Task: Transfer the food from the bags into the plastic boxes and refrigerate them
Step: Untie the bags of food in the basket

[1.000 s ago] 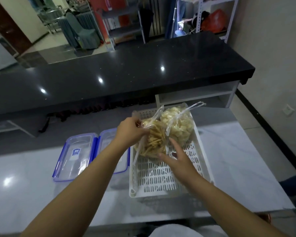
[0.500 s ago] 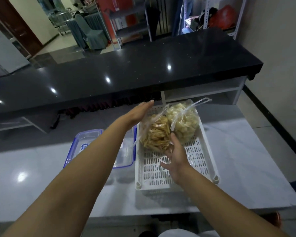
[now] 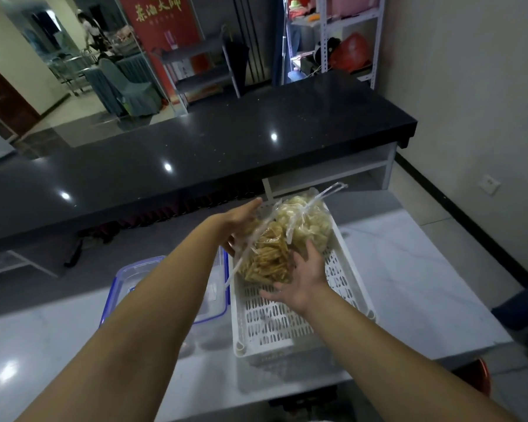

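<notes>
Left hand (image 3: 237, 222) now lower beside the fries bag (image 3: 267, 260), open grip; right hand (image 3: 302, 278) open beneath; red banner (image 3: 159, 22) lettering illegible.

So my left hand (image 3: 240, 222) lets go of the fries bag (image 3: 267, 258) it was pinching a second ago, and now it's flat and reaching along the bag's left side. Right hand (image 3: 302, 280) slides in closer, palm against the bag's lower right.

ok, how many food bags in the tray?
2. Stick-snack bag at the tray's far left, between both hands; puffed-snack bag behind it, far right. None seems hidden.
</notes>
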